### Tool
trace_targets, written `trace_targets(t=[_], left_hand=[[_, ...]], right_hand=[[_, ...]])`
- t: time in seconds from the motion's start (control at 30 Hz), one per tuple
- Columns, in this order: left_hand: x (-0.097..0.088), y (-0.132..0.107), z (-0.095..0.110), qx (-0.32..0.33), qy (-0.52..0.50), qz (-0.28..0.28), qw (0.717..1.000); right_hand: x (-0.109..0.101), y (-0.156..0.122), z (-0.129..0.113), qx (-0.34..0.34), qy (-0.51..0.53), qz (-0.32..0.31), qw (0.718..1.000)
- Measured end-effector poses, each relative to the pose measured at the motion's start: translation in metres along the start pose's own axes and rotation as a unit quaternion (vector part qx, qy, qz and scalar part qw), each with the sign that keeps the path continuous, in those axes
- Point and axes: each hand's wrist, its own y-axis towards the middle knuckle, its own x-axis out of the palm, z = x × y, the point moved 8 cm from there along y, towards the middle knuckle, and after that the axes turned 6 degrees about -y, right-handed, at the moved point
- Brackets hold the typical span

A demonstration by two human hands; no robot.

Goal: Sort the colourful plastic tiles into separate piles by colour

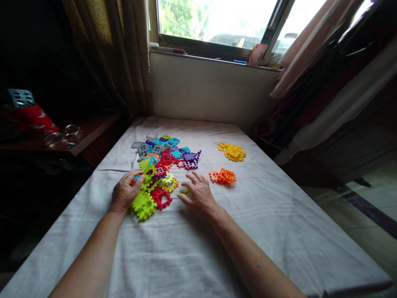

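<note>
A heap of flat, notched plastic interlocking pieces lies on the sheet, with red pieces [166, 157], grey pieces [143, 149], purple pieces [191, 158] and lime-green pieces [144, 203] mixed together. At the heap's left edge, my left hand [125, 191] rests against the lime-green pieces, fingers loosely apart, with a bit of blue showing by its thumb. My right hand [200, 193] is just right of the heap, fingers spread over a green piece [186, 193] partly hidden beneath them. Beyond that hand sit orange pieces [226, 176] and, farther back, yellow pieces [233, 152].
A pale, creased sheet [248, 231] covers the table. On the left, a darker desk [93, 130] holds a red patterned container [29, 120] and glasses [63, 135]. A window [214, 20] is behind the wall, and clothes [338, 103] hang at right.
</note>
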Motion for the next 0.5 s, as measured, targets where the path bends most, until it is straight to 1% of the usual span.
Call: trace_targets(t=[0.17,0.23,0.37,0.5], left_hand=[[-0.001,-0.001,0.001,0.001,0.005,0.003,1.0],[-0.001,0.0,0.002,0.003,0.007,0.003,1.0],[0.0,0.0,0.002,0.007,0.004,-0.001,1.0],[0.001,0.0,-0.001,0.003,0.0,0.001,1.0]], right_hand=[[0.01,0.02,-0.008,0.068,0.001,-0.042,0.997],[0.014,0.026,-0.012,0.086,0.018,-0.048,0.995],[0.019,0.033,-0.017,0.102,0.062,-0.016,0.993],[0.011,0.032,-0.015,0.079,0.084,0.031,0.993]])
